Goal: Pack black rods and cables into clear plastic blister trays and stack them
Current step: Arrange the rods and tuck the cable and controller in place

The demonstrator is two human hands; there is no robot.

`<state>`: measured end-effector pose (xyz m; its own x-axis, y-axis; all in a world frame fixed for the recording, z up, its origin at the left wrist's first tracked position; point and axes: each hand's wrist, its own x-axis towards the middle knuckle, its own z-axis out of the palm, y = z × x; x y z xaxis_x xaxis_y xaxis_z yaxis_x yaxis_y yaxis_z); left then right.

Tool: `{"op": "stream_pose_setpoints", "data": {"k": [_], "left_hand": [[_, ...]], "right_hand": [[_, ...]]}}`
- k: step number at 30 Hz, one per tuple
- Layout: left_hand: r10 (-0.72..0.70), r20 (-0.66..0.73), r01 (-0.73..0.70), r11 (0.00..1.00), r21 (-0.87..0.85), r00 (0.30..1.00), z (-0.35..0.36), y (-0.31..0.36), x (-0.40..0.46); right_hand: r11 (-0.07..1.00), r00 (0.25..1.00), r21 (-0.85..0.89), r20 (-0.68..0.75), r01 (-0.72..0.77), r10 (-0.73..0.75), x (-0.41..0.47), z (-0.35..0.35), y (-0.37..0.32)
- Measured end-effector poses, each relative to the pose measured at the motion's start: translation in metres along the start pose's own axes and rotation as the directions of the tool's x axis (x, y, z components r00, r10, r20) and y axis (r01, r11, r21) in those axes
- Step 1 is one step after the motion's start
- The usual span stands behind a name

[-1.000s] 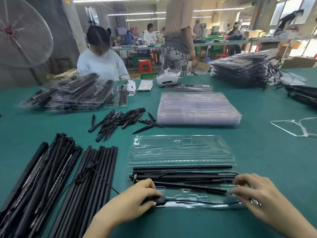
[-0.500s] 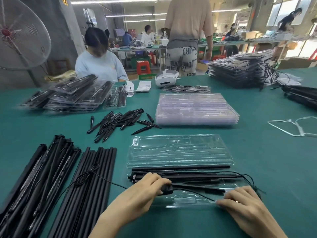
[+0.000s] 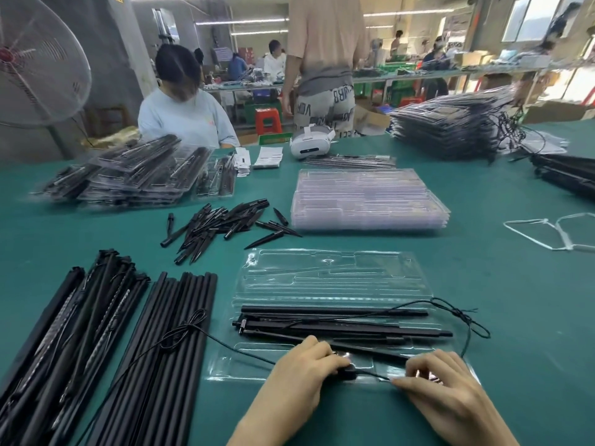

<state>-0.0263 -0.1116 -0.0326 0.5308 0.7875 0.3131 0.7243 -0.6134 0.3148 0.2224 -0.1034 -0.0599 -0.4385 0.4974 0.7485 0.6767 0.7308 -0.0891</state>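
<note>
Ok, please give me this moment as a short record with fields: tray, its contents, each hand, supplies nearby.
tray: open clear tray on green table
contents: black rods, cable partly outside
left hand: holds the cable's black plug
right hand: pinches the cable at tray's near edge
supplies: loose rods left, empty trays behind

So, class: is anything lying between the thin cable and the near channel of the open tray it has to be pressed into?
Nothing visible blocks it. The left hand and right hand already hold the cable down along the open tray near edge. Its slack loops off the right side, and the packed rods lie farther back.
</note>
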Motion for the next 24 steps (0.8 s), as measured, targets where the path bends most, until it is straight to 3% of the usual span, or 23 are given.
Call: {"op": "stream_pose_setpoints", "data": {"k": [6,15,18,20,22,24], "left_hand": [[-0.154,0.082,0.156,0.988,-0.019,0.985,-0.005,0.000,0.009],[-0.172,0.133,0.172,0.985,0.007,0.976,-0.005,0.000,0.007],[-0.134,0.076,0.142,0.983,-0.114,0.988,-0.013,-0.008,-0.001],[-0.205,-0.057,0.194,0.969,-0.156,0.977,-0.015,-0.016,-0.006],[-0.276,-0.141,0.265,0.960,-0.094,0.951,-0.016,-0.021,-0.008],[-0.325,-0.065,0.327,0.945,0.010,0.943,-0.015,-0.025,-0.009]], "right_hand": [[0.999,1.000,0.018,0.013,-0.027,0.027,-0.001,0.000,0.000],[0.984,0.989,0.131,0.091,-0.124,0.112,0.002,-0.007,-0.006],[0.978,0.987,0.141,0.061,-0.153,0.145,0.002,-0.003,-0.003],[0.969,0.978,0.133,0.040,-0.209,0.206,0.007,0.001,0.001],[0.962,0.965,0.088,0.072,-0.258,0.252,0.016,0.002,0.003],[0.967,0.961,0.053,0.138,-0.249,0.240,0.028,0.003,0.004]]}}
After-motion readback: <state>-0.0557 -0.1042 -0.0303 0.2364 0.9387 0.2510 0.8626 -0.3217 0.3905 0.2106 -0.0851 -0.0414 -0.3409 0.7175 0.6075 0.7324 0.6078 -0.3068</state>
